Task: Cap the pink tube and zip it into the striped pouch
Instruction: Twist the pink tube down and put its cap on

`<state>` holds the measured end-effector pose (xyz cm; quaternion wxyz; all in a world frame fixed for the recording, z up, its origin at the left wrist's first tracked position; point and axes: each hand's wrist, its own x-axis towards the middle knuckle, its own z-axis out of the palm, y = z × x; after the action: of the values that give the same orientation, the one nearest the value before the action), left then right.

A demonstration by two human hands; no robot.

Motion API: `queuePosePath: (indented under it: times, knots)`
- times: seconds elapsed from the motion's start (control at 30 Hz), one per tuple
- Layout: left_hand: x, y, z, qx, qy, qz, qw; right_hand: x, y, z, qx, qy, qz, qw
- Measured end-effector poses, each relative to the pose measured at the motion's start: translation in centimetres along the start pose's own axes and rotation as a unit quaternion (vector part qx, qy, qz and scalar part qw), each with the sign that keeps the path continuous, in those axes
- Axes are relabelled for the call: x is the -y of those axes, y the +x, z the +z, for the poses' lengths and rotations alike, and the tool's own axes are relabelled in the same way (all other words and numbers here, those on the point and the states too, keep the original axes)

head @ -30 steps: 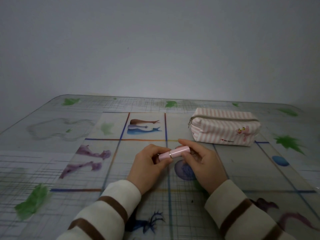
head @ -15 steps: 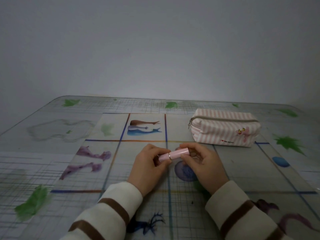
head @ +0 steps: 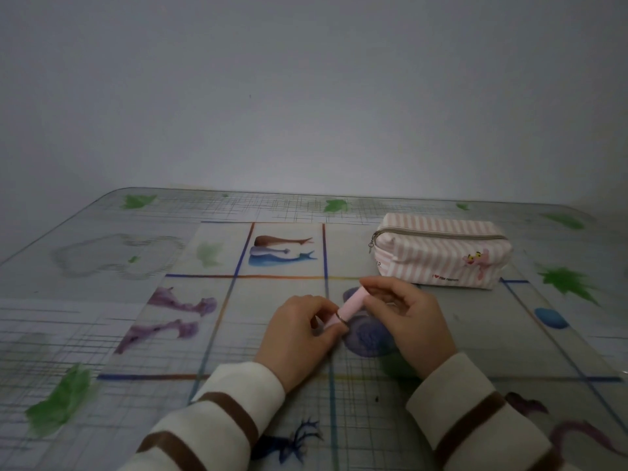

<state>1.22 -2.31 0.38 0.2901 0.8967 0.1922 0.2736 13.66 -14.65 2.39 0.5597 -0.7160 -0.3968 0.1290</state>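
Observation:
A small pink tube (head: 347,308) with a metal ring at its middle is held between both hands over the table, its far end tilted up and away. My left hand (head: 299,334) pinches the lower end; my right hand (head: 407,321) grips the upper capped end. Whether the cap is fully seated cannot be told. The pink-and-white striped pouch (head: 438,254) lies on its side behind my right hand, its zipper closed with the pull hanging at the left end.
The table (head: 102,300) has a glass top over a printed cloth with animal and leaf pictures. A plain grey wall stands right behind its far edge. My striped sleeves fill the bottom of the view.
The tube has tilted from nearly level to steeper, its right end raised. My right hand has slid to the upper end. The pouch has not moved.

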Motion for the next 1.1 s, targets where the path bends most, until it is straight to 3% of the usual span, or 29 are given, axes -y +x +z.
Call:
queuePosePath:
  times: [0.13, 0.3, 0.43, 0.67, 1.1]
  knots:
    - [-0.2, 0.0, 0.3, 0.009, 0.012, 0.009, 1.000, 0.2, -0.1, 0.2, 0.000, 0.044, -0.012, 0.999]
    - [-0.4, 0.1, 0.5, 0.017, 0.027, 0.021, 0.999, 0.2, -0.1, 0.7, -0.025, -0.011, -0.063, 0.998]
    - [-0.3, 0.1, 0.4, 0.012, 0.022, 0.015, 1.000, 0.1, -0.2, 0.2, -0.001, 0.019, -0.013, 1.000]
    - [-0.3, 0.2, 0.3, -0.007, 0.008, 0.000, 1.000, -1.1, 0.3, -0.9, 0.051, -0.171, 0.007, 0.984]
    - [-0.2, 0.1, 0.3, -0.016, 0.008, -0.002, 1.000, -1.4, 0.3, -0.9, 0.057, -0.224, -0.028, 0.973]
